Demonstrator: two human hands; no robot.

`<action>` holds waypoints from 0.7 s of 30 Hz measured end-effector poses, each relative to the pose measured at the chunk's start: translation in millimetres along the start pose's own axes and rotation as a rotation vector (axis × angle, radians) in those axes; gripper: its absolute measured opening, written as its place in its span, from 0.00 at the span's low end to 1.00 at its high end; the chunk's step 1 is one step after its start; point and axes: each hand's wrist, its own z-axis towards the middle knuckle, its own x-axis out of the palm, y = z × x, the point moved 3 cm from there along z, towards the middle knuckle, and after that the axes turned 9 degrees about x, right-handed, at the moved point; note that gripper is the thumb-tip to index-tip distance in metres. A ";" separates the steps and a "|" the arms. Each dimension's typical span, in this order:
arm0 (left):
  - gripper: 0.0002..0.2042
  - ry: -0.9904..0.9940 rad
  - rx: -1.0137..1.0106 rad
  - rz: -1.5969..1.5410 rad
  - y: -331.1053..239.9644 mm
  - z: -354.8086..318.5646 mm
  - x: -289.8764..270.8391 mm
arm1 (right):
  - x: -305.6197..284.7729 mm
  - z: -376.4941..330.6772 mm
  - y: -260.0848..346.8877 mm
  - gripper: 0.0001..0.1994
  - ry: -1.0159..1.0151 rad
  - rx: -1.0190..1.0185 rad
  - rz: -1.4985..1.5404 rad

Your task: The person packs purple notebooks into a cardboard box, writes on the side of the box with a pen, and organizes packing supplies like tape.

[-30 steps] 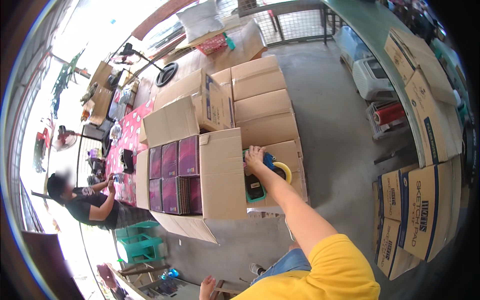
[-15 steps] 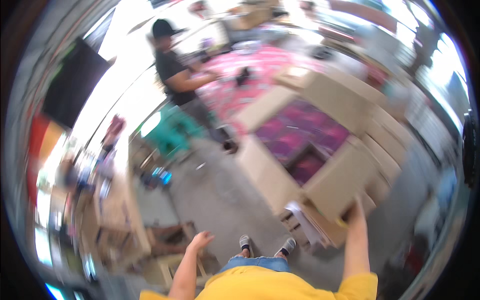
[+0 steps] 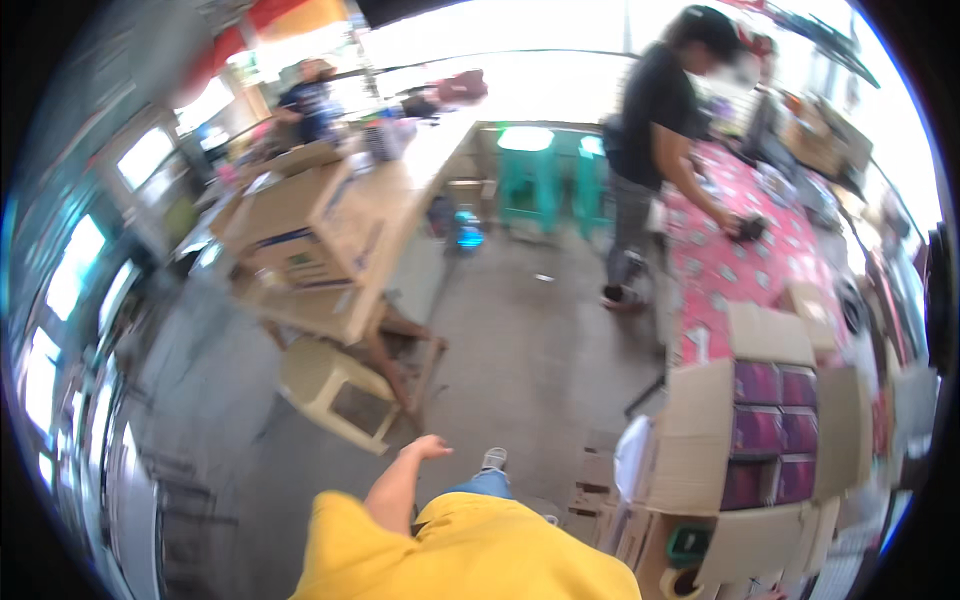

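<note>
My left hand hangs low in front of my yellow shirt, its fingers loosely stretched and nothing seen in it. It is nearest to a beige plastic stool lying tipped beside the wooden table. My right hand cannot be made out. On the right stands an open cardboard carton with its flaps spread, holding several purple boxes; one spot near its front left sits lower and darker. In front of it, a lower open box holds a green object and what looks like a tape roll.
A wooden table on the left bears a large carton. A co-worker stands by a table with a pink patterned cover, hand on a dark object. Green stools stand behind. Bare concrete floor runs between the tables.
My view has swung left, so the purple-box carton and the co-worker now lie farther right. My right hand, earlier by the carton's front flap, has dropped out of clear sight.
</note>
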 end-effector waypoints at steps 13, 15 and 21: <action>0.28 0.186 -0.175 -0.611 -153.0 265.5 -43.5 | -53.3 -49.7 348.7 0.36 -0.040 -0.506 0.224; 0.26 0.195 -0.070 -0.469 -219.9 329.4 -62.9 | -20.2 -85.0 370.2 0.37 0.110 -0.406 0.194; 0.18 -0.038 0.658 -0.096 -434.9 489.6 -118.0 | 181.5 -255.6 551.9 0.14 0.575 -0.580 -0.084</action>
